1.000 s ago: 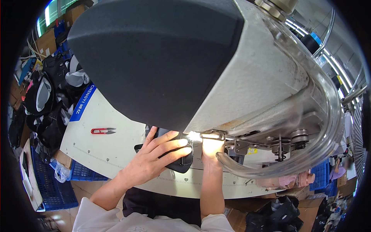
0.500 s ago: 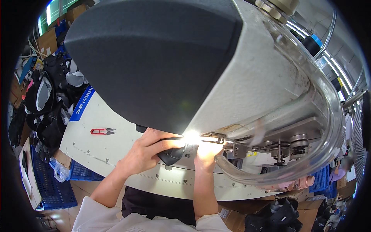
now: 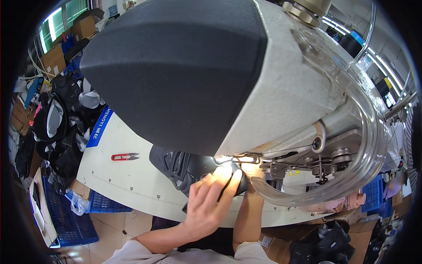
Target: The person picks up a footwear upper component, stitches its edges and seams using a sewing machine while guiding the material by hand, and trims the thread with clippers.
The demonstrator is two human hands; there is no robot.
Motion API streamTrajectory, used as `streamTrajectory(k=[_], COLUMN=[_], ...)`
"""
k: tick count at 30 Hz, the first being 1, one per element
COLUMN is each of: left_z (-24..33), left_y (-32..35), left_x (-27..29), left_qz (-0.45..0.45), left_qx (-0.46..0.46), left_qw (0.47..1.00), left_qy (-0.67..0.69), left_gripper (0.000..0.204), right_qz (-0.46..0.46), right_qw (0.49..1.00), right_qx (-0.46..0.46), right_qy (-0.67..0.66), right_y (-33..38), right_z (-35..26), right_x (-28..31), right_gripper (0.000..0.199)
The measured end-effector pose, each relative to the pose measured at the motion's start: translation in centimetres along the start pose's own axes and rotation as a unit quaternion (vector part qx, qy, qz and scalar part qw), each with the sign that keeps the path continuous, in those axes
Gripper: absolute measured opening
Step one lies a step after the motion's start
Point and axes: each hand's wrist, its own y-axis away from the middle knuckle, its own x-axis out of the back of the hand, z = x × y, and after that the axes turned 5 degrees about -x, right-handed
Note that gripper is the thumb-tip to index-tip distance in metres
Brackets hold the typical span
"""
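Note:
A black, ridged piece of sewing work (image 3: 173, 169) lies on the pale table, its right part under the head of a sewing machine (image 3: 184, 79). Across its near side, my left hand (image 3: 209, 198) holds it, fingers bent forward and pressed on it beside the bright lamp spot. My right hand (image 3: 251, 176) is at the right of the piece, close to the needle area. Machine parts, a clear curved tube (image 3: 281, 198) and glare hide most of its fingers, so its grip cannot be made out. The needle itself is hidden.
Red-handled thread snips (image 3: 125, 157) lie on the table (image 3: 118, 180) at left. Beyond the left edge are heaped black pieces (image 3: 55, 123) and a blue crate (image 3: 72, 220). A pink bottle (image 3: 351, 201) and cardboard boxes (image 3: 274, 250) are at lower right.
My left hand has moved right and nearer to me, closer to my right hand. More of the black piece now shows at left. The view has shifted slightly.

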Motion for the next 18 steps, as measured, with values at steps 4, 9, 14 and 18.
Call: streamTrajectory(k=[4,9,14,18], left_z=[0.2,-0.3,-1.2,-2.2], left_y=[0.2,-0.4,-0.4,-0.2], left_x=[-0.6,-0.4,0.0,0.6], left_qz=[-0.007,0.030,0.012,0.006], left_qx=[-0.015,-0.024,-0.031,-0.049], left_qw=[0.999,0.999,0.999,0.999], left_qy=[-0.030,-0.037,-0.010,0.002], left_gripper=[0.044,0.043,0.043,0.043], right_qz=[-0.013,-0.019,-0.025,-0.028], right_qw=[1.000,0.999,0.999,0.999], right_qx=[-0.015,-0.025,-0.025,-0.022], right_qy=[0.010,0.009,0.006,0.003], right_y=[0.1,0.3,0.2,0.0], right_z=[-0.6,-0.6,-0.6,-0.4], right_x=[0.1,0.0,-0.1,-0.4], right_gripper=[0.013,0.013,0.013,0.013])
